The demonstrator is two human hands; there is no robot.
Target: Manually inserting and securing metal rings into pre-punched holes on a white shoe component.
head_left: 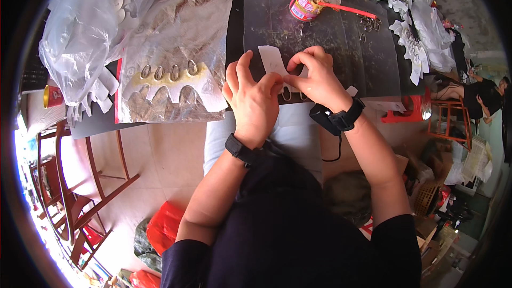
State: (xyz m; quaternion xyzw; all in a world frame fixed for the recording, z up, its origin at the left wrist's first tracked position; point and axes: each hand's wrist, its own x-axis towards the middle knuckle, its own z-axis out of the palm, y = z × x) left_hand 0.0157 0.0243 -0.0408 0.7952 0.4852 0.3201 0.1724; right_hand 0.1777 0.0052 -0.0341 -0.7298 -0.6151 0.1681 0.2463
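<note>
At the near edge of the dark work surface, my left hand (pixel 253 98) pinches a white paper piece (pixel 273 60) between thumb and index finger, its other fingers raised. My right hand (pixel 321 77) is closed on the right side of the same paper, thumb and index finger bent together. One end of the paper stands out beyond the fingertips, and part of it is hidden under the hands. Just below the fingers, a small oval metal ring (pixel 287 95) shows. To the left, a scalloped white paper strip (pixel 184 93) with a yellowish band carries several oval metal rings (pixel 174 73).
A clear plastic sheet (pixel 208 16) lies under that strip. Beyond my hands stand a small tub (pixel 305 8) and a red-handled tool (pixel 349 9), with loose metal rings (pixel 368 23) nearby. Filled plastic bags (pixel 80 32) sit at the left; a person (pixel 482 93) is far right.
</note>
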